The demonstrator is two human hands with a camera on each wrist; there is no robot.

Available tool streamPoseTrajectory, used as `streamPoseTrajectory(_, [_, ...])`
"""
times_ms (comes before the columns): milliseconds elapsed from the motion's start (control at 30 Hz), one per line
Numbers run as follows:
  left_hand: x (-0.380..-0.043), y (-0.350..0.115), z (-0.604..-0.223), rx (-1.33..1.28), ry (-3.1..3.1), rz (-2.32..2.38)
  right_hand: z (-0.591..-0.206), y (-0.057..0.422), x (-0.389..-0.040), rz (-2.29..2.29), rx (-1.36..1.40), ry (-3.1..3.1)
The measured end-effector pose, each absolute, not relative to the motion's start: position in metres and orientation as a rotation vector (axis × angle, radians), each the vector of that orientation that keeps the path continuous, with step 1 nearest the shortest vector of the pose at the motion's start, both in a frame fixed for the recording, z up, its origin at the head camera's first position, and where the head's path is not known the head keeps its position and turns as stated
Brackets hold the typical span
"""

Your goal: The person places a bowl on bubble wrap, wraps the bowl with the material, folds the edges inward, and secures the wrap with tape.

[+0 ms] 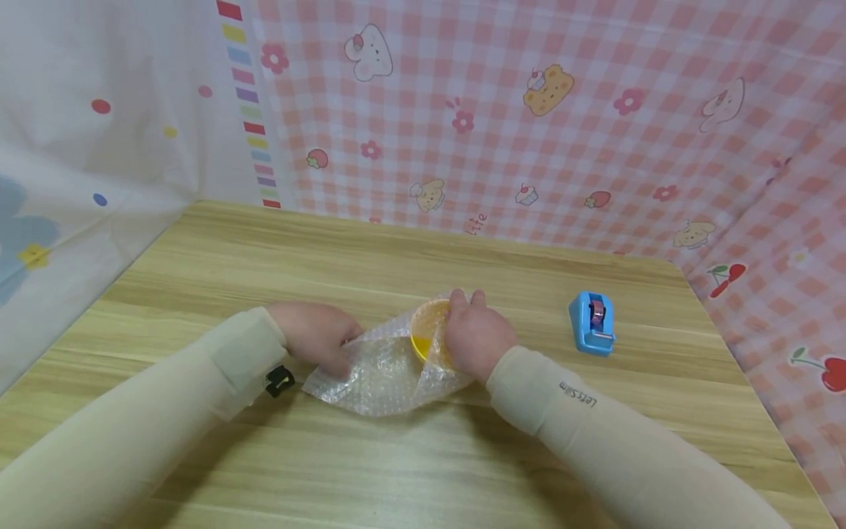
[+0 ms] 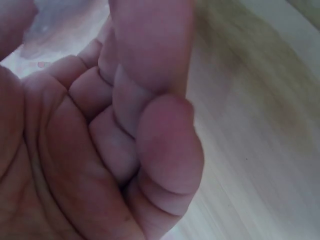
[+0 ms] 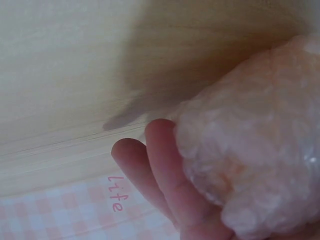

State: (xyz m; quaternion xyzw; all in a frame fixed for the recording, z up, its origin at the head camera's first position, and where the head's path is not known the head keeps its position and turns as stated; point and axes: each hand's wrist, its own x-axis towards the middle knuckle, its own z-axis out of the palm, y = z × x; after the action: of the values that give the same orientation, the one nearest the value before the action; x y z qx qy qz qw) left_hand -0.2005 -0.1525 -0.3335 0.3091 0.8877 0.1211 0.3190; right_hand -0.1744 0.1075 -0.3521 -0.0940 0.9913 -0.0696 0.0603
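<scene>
In the head view, a sheet of clear bubble wrap [image 1: 386, 375] lies partly wrapped about a round yellow cup [image 1: 421, 344], its rim showing through the gap. My left hand [image 1: 317, 334] pinches the sheet's left end; its other fingers [image 2: 107, 100] are curled in the left wrist view. On the other side, my right hand [image 1: 479, 334] holds the wrapped cup from the right, two fingertips reaching past its far rim. Bubble wrap [image 3: 255, 145] bulges against those fingers [image 3: 167, 170] in the right wrist view, hiding the cup.
A blue tape dispenser [image 1: 591, 323] stands on the wooden table [image 1: 396, 485] to the right of my right hand. Pink checked cloth [image 1: 476, 110] hangs behind and at the right, white cloth [image 1: 132, 73] at the left. A black clip [image 1: 280, 381] shows beside my left wrist.
</scene>
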Motion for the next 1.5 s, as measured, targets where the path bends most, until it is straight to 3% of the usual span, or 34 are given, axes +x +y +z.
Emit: streamPoseTrajectory(1500, [-0.200,-0.151,-0.321,0.808,2.249,0.561,-0.351,0.108,-0.173,-0.126,-0.321,2.999])
